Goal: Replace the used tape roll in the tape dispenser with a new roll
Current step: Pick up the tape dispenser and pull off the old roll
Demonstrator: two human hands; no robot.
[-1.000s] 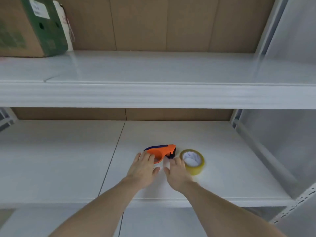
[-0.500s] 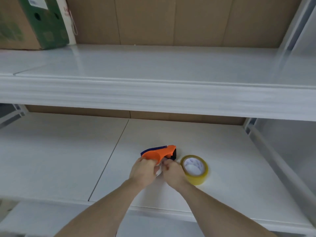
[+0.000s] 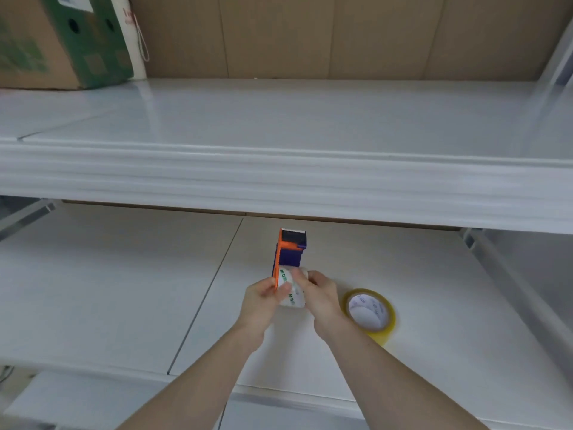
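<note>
An orange and dark blue tape dispenser (image 3: 290,249) is held up above the lower white shelf (image 3: 124,290), its cutter end pointing away from me. My left hand (image 3: 260,302) grips its orange side. The used roll (image 3: 291,290), a white core with green print, sits in the dispenser's near end. My right hand (image 3: 319,294) holds that core from the right, thumb on its top. The new roll of yellowish tape (image 3: 370,315) lies flat on the shelf just right of my right wrist.
The upper shelf's thick white front edge (image 3: 279,178) hangs right above the dispenser. A brown and green cardboard box (image 3: 59,41) stands at the upper shelf's back left. A metal upright (image 3: 511,274) bounds the lower shelf on the right.
Both hands closed on the dispenser and lifted it off the shelf, turning it so that its cutter end points away. The white core now shows between my fingers. The yellow roll stayed put.
</note>
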